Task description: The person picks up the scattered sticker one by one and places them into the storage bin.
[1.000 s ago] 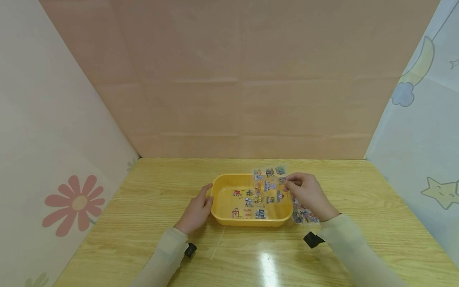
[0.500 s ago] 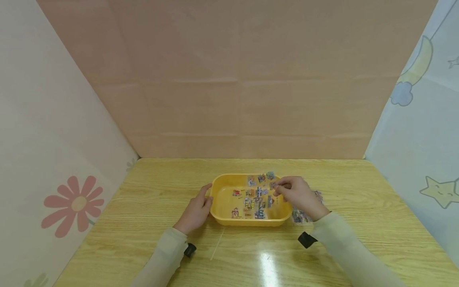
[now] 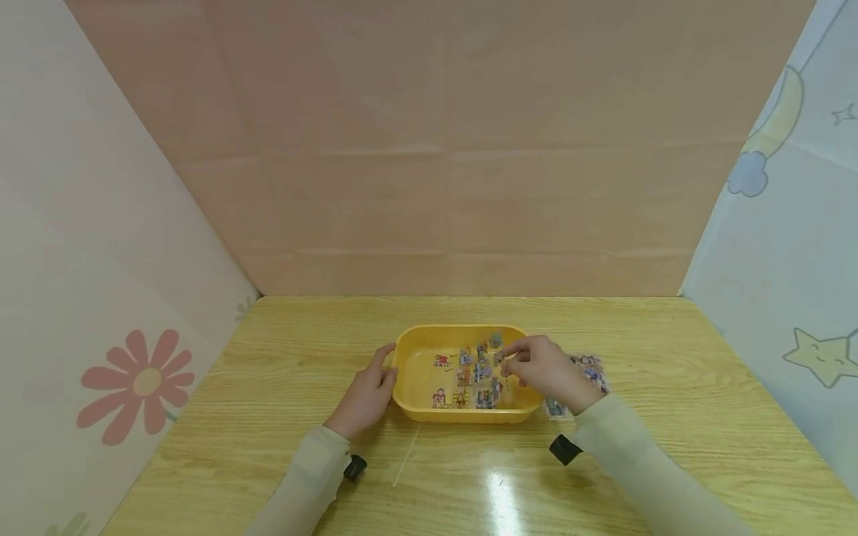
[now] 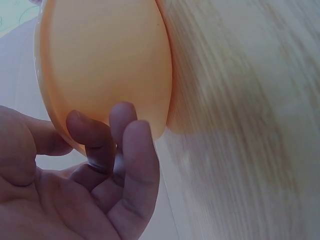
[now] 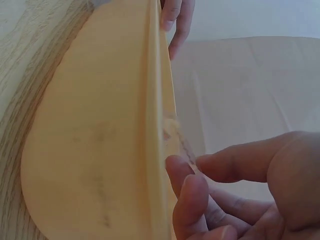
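A shallow yellow plastic tray sits on the table. My left hand grips its left end; in the left wrist view that hand's thumb is at the rim and its fingers curl against the outer wall. Over the tray's right side, my right hand pinches a clear sheet printed with small colourful stickers between thumb and forefinger. More printed stickers show in the tray left of that sheet. In the right wrist view, the tray's wall hides most of the sheet beside the right hand.
More colourful clear sheets lie on the table right of the tray, partly behind the right arm. A thin pale strip lies in front of the tray on the wooden table. A tan backdrop stands behind.
My right hand has moved left and slightly down, bringing the sticker sheet from above the tray's right rim down into the tray. My left hand keeps its place on the tray.
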Demonstrator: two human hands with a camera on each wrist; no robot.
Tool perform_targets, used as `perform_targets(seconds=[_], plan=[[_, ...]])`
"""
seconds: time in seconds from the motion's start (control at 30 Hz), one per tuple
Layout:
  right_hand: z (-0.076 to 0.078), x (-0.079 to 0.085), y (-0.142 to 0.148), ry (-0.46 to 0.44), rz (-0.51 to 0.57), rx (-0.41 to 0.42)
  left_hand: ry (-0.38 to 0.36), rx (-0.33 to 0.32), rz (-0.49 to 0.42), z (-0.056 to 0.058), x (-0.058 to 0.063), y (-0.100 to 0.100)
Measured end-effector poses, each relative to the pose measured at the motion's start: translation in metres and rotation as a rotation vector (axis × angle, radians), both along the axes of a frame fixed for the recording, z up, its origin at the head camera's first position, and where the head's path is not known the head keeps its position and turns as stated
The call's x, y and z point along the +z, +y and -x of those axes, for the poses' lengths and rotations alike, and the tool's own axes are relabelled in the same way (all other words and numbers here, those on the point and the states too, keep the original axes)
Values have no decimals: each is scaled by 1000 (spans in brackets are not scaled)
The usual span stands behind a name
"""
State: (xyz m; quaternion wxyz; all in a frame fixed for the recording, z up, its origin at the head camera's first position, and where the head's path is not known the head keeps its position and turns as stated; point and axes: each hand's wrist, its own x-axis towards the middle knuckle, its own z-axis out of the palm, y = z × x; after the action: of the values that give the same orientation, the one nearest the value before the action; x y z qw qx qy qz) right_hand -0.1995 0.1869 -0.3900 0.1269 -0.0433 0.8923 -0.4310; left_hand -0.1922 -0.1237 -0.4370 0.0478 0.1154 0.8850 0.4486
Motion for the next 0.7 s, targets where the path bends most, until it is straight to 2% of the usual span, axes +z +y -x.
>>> perform_targets(seconds=[0.7], plan=[[1, -8, -9, 25, -34, -1, -13, 6, 7, 0, 1, 0]])
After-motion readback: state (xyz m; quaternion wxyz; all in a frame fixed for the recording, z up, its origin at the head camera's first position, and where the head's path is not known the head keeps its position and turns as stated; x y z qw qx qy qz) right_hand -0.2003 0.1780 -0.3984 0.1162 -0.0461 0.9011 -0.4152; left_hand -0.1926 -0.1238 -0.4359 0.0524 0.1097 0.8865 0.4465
